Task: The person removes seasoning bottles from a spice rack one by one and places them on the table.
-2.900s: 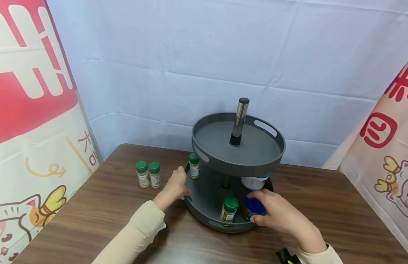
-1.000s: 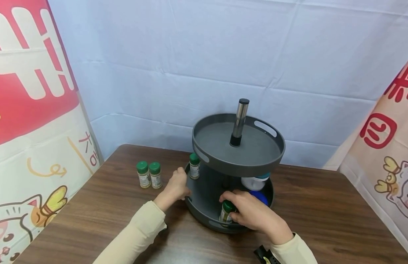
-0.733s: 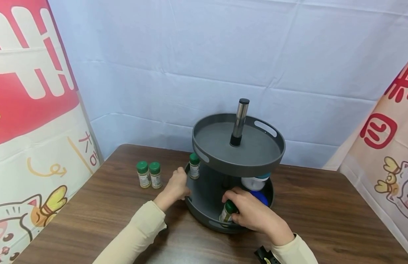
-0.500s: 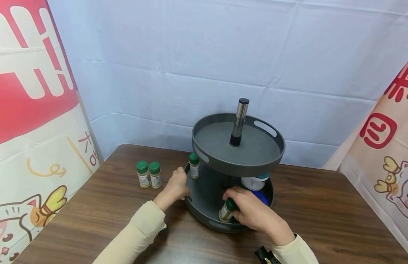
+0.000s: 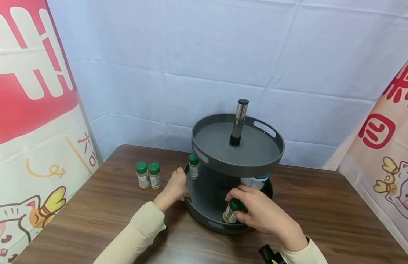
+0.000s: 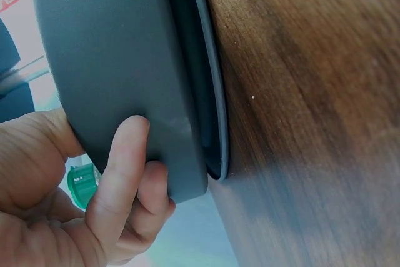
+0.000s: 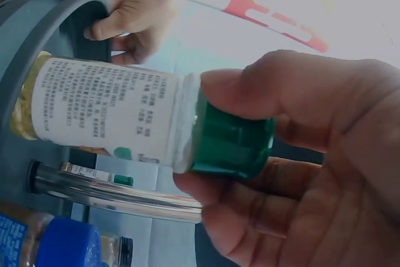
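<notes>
My right hand (image 5: 261,211) grips a spice jar (image 5: 229,215) by its green cap, thumb on one side and fingers on the other. The jar has a white printed label and leans a little inside the front of the dark grey lower tray (image 5: 204,198). Whether its base touches the tray floor, I cannot tell. In the right wrist view, a blue-lidded jar (image 7: 65,245) is near it; the head view hides that jar behind my right hand. My left hand (image 5: 174,187) holds the lower tray's left wall, thumb inside and fingers outside in the left wrist view (image 6: 119,48).
Above is the upper tray (image 5: 237,157) on a metal post (image 5: 239,121). A green-capped jar (image 5: 193,171) stands at the lower tray's back left, a white tub (image 5: 253,182) at its right. Two more green-capped jars (image 5: 143,179) stand on the table (image 5: 101,205).
The right hand has moved left from the blue-lidded jar to the green-capped spice jar and grips it. That jar has tilted and shifted slightly right. The left hand stays on the tray.
</notes>
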Tool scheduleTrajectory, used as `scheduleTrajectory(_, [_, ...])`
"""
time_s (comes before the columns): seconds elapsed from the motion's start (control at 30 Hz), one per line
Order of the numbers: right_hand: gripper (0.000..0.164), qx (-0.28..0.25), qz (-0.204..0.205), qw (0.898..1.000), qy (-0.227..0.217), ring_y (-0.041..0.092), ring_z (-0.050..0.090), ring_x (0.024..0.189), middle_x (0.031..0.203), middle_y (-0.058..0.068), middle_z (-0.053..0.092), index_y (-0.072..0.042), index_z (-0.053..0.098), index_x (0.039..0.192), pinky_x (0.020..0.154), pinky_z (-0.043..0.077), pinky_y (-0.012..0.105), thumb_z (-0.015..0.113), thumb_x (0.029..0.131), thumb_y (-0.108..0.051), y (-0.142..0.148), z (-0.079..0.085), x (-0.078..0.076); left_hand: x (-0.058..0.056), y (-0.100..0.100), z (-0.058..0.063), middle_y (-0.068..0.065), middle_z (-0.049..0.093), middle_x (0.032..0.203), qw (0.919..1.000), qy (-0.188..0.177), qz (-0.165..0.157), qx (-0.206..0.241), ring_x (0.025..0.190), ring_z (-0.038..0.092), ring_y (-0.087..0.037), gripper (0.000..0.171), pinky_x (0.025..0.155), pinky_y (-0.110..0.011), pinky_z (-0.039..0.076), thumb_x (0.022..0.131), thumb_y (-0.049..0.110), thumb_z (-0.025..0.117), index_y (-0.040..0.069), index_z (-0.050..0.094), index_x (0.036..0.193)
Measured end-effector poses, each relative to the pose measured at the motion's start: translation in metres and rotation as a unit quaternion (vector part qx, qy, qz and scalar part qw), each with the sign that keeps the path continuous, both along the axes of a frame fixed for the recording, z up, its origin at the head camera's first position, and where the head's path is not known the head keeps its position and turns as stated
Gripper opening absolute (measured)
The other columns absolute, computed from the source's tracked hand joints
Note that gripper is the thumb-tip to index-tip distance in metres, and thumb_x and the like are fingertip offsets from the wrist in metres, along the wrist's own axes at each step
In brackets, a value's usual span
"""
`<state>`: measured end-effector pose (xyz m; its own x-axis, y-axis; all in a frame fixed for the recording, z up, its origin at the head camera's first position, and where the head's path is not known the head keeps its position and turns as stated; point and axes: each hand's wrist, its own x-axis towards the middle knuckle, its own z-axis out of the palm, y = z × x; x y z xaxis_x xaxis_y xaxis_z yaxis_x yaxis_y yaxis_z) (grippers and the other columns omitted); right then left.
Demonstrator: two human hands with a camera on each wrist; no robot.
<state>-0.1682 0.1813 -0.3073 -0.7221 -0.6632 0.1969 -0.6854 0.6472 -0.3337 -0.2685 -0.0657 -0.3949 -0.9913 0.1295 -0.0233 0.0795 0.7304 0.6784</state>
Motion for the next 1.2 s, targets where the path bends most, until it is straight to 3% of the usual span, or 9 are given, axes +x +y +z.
scheduleTrajectory(0.27, [0.028, -0.014, -0.005, 1.0, 0.027, 0.008, 0.046, 0.072, 0.1, -0.004, 0.056, -0.017, 0.062, 0.104, 0.059, 0.04, 0.024, 0.064, 0.078, -0.005, -0.001, 0.003, 0.003, 0.001, -0.001, 0.0, -0.034, 0.035, 0.117, 1.0, 0.004, 0.002, 0.0, 0.046, 0.054, -0.02, 0.081, 0.041, -0.027, 0.046, 0.07, -0.007, 0.073, -0.014, 0.022, 0.133])
scheduleTrajectory(0.47, [0.029, -0.021, -0.003, 0.999, 0.04, 0.006, 0.045, 0.072, 0.099, -0.006, 0.054, -0.017, 0.062, 0.103, 0.061, 0.041, 0.024, 0.063, 0.077, -0.005, 0.0, 0.007, 0.008, 0.0, 0.0, -0.001, -0.036, 0.033, 0.122, 1.0, -0.001, 0.0, 0.005, 0.046, 0.054, -0.02, 0.084, 0.042, -0.027, 0.046, 0.071, -0.007, 0.073, -0.014, 0.02, 0.135])
scheduleTrajectory(1.2, [0.025, -0.003, -0.018, 0.999, 0.031, 0.004, 0.046, 0.072, 0.097, -0.006, 0.052, -0.014, 0.064, 0.104, 0.061, 0.043, 0.023, 0.067, 0.079, -0.009, 0.015, 0.013, 0.016, 0.001, 0.0, -0.001, -0.036, 0.031, 0.126, 1.0, 0.002, 0.006, -0.006, 0.046, 0.053, -0.019, 0.084, 0.043, -0.028, 0.046, 0.071, -0.004, 0.074, -0.014, 0.02, 0.135])
